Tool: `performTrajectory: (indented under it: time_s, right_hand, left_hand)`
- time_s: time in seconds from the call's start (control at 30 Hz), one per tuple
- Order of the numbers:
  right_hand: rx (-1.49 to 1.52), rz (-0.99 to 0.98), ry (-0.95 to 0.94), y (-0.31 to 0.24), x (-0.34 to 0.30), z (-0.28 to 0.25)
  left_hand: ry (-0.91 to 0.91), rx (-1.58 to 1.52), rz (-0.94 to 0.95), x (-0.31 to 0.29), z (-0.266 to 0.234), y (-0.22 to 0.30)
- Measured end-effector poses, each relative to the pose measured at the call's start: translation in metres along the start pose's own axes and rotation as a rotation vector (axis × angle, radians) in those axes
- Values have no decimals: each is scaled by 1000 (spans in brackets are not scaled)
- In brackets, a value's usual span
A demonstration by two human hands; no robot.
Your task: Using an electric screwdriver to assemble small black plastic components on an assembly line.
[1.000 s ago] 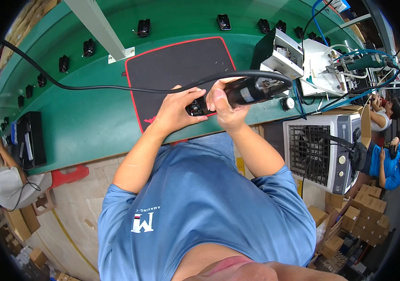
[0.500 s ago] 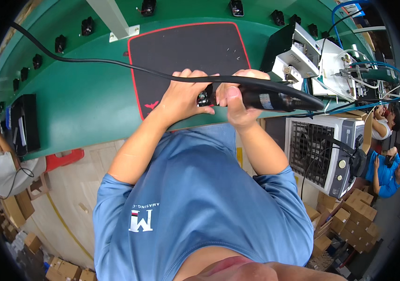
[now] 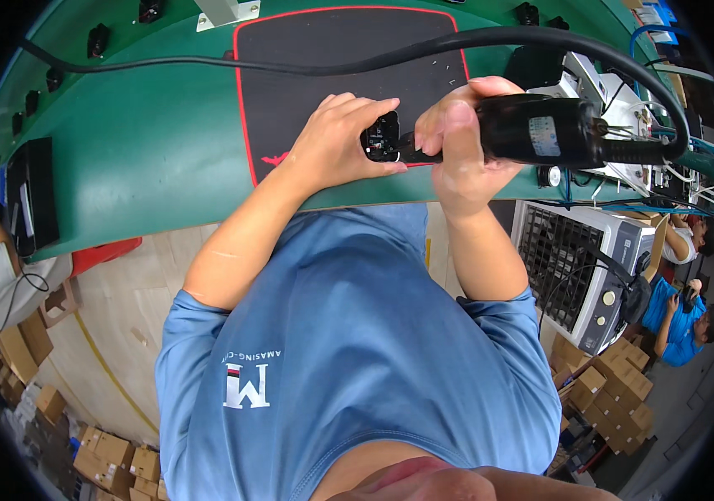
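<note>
My left hand (image 3: pixel 332 144) is closed round the edges of a small black housing (image 3: pixel 383 134). Its open side shows dark inner parts. In my right hand (image 3: pixel 463 159) is a black electric screwdriver (image 3: pixel 511 129), lying sideways with its tip end pointing left toward the housing. The tip reaches the housing's right side, but whether it touches a screw I cannot make out. Both hands are over the near part of a black mat (image 3: pixel 298 88) with a red border. From the screwdriver's rear a thick black cable (image 3: pixel 323 68) loops up and runs left across the mat.
Small black units (image 3: pixel 98 39) line the green bench's far edge. White equipment (image 3: pixel 616 100) with tubes stands at the right, above an air cooler (image 3: pixel 582 259). A black tray (image 3: pixel 29 196) sits at the left. Co-workers are on both sides, and cardboard boxes (image 3: pixel 106 459) stand on the floor.
The screwdriver has risen and shifted right with my right hand, and its cable now arches higher. The housing in my left hand shows more of its inside. The whole view has tilted slightly.
</note>
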State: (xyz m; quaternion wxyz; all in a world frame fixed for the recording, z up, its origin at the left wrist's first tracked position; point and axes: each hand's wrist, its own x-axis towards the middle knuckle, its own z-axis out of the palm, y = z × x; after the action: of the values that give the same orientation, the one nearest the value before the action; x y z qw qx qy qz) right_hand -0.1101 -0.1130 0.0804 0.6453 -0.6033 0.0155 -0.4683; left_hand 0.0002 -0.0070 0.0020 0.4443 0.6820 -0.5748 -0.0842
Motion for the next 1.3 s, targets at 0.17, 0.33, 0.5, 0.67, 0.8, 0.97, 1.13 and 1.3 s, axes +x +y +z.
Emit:
performTrajectory:
  time_s: [0.17,0.33,0.5,0.67,0.8,0.97,1.13,1.3]
  right_hand:
    - [26,30,51,-2,-1,-2]
    - [-50,47,15,-5,-2,-4]
    - [-9,49,3,-2,-3,-3]
    - [14,-8,-29,6,-5,-5]
    - [75,-85,17,10,-7,-9]
    - [229,93,106,-8,11,-16]
    - [-111,-201,298,-70,58,-89]
    - [-238,-260,497,-78,71,-151]
  left_hand:
    - [50,-22,23,-1,1,0]
    - [30,-35,4,-1,2,0]
    - [-1,-16,-16,-1,0,1]
    - [-32,5,-20,3,-5,2]
    - [-69,19,-82,5,-3,4]
    - [-136,-29,-150,6,-7,6]
    - [-144,61,24,-3,-9,8]
    - [-185,95,-9,0,-7,7]
